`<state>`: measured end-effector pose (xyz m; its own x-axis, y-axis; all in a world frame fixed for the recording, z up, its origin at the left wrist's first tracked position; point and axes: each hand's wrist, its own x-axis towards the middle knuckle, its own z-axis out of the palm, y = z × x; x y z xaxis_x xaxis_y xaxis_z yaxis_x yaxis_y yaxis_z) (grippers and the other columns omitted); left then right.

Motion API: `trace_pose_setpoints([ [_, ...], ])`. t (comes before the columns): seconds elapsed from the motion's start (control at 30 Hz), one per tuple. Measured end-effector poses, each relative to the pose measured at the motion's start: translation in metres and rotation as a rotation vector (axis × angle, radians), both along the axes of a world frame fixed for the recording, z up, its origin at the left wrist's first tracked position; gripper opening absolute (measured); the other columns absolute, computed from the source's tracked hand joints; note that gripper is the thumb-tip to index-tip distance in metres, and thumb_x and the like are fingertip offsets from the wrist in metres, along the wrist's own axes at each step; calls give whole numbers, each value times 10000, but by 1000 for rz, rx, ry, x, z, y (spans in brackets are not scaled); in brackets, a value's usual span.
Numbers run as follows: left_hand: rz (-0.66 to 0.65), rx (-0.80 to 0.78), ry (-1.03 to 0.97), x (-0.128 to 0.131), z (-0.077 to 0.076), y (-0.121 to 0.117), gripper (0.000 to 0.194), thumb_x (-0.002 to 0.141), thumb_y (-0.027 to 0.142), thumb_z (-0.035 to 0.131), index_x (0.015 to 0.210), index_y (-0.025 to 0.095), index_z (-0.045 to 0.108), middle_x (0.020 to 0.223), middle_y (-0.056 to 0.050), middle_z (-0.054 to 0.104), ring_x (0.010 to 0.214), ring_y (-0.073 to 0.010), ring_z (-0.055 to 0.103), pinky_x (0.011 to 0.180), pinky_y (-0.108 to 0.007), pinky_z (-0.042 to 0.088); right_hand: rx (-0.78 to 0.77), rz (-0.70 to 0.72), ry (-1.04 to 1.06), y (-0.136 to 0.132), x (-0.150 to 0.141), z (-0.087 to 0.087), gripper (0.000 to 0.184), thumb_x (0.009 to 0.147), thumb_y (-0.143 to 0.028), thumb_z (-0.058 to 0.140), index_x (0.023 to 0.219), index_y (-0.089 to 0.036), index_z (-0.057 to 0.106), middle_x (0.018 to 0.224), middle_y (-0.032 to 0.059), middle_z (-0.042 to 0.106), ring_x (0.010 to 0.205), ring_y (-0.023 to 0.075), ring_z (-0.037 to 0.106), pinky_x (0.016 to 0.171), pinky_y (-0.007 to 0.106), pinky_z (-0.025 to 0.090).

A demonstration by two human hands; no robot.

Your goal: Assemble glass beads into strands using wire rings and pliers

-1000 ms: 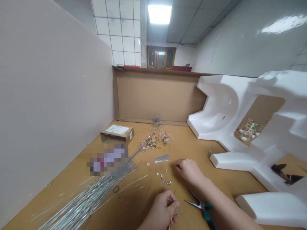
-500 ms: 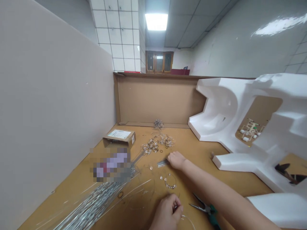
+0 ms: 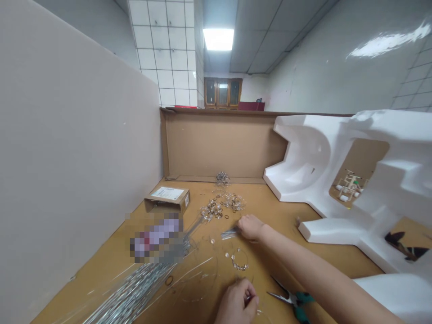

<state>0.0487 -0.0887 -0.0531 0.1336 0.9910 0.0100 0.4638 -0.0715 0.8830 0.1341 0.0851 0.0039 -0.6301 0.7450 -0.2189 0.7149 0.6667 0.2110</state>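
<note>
The tan table spans the lower half of the frame; a white foam moulding stands at the right; a silver wire bundle lies lower left; the right hand rests lower centre, fingers bent down, though I cannot tell from here whether they grip; the left hand, bottom centre, pinches a thin wire; green-handled pliers lie to its right, jaws apart; a strip sheaf meets the right hand's fingers; a beaded loop lies between both hands.
</note>
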Motion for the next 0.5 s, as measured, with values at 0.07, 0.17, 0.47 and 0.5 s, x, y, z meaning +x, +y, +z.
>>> trace_pose_setpoints([
  [0.07,6,-6,15,1,0,0,60,684,170,486,631,182,512,560,23,510,561,-125,459,543,-210,347,-18,-17,25,0,3,0,286,833,-292,480,1084,-157,494,1089,70,523,904,179,542,755,376,458],
  [0.17,9,-2,43,0,2,1,76,703,176,474,644,184,521,569,19,511,568,-132,470,551,-216,353,-56,-29,65,-3,10,2,279,835,-291,478,1083,-164,494,1086,63,525,899,176,544,750,373,460],
  [0.47,68,334,302,-16,27,2,267,807,197,351,869,178,610,894,-102,563,858,-230,489,761,-329,364,-75,-37,139,-38,45,16,271,834,-291,478,1074,-166,501,1079,61,530,890,172,547,743,365,463],
  [0.5,87,343,311,-17,31,5,290,817,195,326,889,179,606,894,-102,559,857,-226,492,761,-327,366,-65,-35,144,-44,47,19,270,834,-294,479,1070,-164,502,1071,60,533,885,170,548,742,364,463],
])
